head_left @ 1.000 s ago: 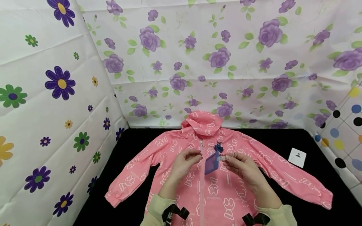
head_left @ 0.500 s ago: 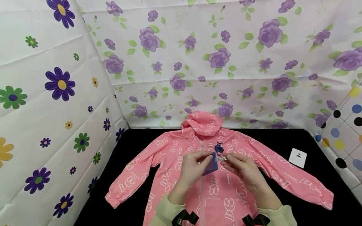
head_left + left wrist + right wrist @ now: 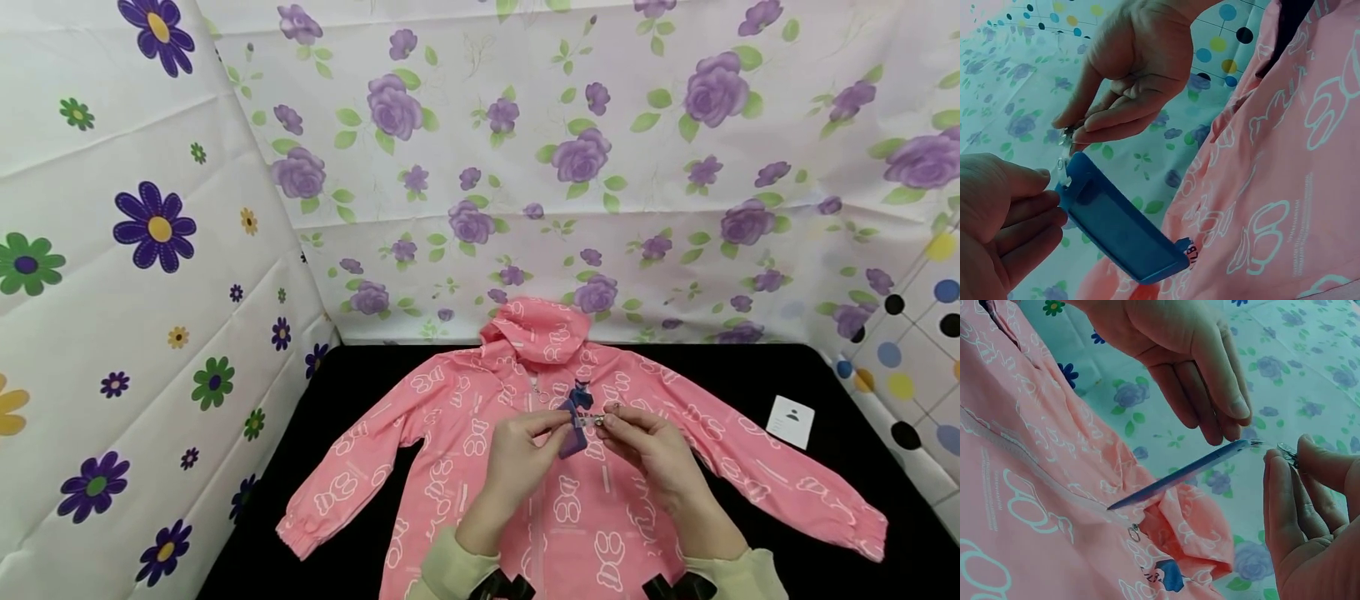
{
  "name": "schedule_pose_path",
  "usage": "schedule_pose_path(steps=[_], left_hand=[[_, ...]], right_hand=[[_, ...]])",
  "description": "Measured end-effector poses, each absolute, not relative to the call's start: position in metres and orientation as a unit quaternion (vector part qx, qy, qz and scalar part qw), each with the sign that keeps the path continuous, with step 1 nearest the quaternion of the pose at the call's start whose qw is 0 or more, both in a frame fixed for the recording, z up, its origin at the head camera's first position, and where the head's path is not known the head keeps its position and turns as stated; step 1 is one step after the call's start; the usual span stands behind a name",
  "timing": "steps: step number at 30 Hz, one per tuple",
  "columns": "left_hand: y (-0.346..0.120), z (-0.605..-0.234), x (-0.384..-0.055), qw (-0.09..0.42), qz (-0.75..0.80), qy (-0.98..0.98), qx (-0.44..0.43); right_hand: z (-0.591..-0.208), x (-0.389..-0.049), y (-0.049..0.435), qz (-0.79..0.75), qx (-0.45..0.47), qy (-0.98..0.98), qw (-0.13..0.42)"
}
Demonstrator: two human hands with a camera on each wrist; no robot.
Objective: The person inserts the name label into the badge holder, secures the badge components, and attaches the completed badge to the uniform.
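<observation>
A blue badge holder (image 3: 1122, 219) hangs tilted over the pink hooded jacket (image 3: 442, 467), its clear strap at the top edge joined to a small metal clip (image 3: 1287, 453). My right hand (image 3: 647, 446) pinches that clip between thumb and forefinger. Close at the holder's strap end is my left hand (image 3: 521, 458), thumb and fingers slightly parted around the edge and not closed on it. In the right wrist view, the left fingertips (image 3: 1235, 412) sit right above the holder's top edge.
To the right of the jacket's sleeve, a white card (image 3: 791, 422) with a person icon lies on the black table (image 3: 757, 367). The jacket is spread out with its hood toward the flowered back wall (image 3: 480, 167).
My left hand has come in from the left to the badge holder, and the holder has turned more edge-on. The right hand keeps its hold on the clip, nearly still.
</observation>
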State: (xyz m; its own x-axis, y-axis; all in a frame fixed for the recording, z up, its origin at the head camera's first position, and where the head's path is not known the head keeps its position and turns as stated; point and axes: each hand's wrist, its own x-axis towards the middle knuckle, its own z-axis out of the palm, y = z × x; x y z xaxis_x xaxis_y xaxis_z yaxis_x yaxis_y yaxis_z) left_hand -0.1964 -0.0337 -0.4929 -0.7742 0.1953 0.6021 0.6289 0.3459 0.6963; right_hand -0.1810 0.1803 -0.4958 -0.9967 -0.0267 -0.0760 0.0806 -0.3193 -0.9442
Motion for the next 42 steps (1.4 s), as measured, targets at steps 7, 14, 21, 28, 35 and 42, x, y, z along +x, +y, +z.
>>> schedule_pose_path(steps=[7, 14, 21, 28, 35, 42], left_hand=[[-0.03, -0.495, -0.195, 0.237, -0.455, -0.817, -0.264], [-0.031, -0.494, -0.194, 0.248, -0.437, -0.823, -0.265], [-0.033, -0.494, -0.196, 0.264, -0.416, -0.827, -0.272], [-0.035, -0.495, -0.198, 0.282, -0.397, -0.823, -0.292], [-0.037, -0.496, -0.2, 0.299, -0.396, -0.814, -0.303], [-0.042, -0.494, -0.2, 0.292, -0.398, -0.807, -0.324]], right_hand=[[-0.5, -0.18, 0.175, -0.821, -0.002, 0.57, 0.029], [-0.5, -0.181, 0.17, -0.805, -0.026, 0.59, 0.051], [-0.501, -0.181, 0.171, -0.794, -0.063, 0.602, 0.061], [-0.505, -0.184, 0.173, -0.78, -0.089, 0.616, 0.06], [-0.505, -0.184, 0.172, -0.774, -0.111, 0.621, 0.057], [-0.5, -0.181, 0.172, -0.765, -0.114, 0.631, 0.054]])
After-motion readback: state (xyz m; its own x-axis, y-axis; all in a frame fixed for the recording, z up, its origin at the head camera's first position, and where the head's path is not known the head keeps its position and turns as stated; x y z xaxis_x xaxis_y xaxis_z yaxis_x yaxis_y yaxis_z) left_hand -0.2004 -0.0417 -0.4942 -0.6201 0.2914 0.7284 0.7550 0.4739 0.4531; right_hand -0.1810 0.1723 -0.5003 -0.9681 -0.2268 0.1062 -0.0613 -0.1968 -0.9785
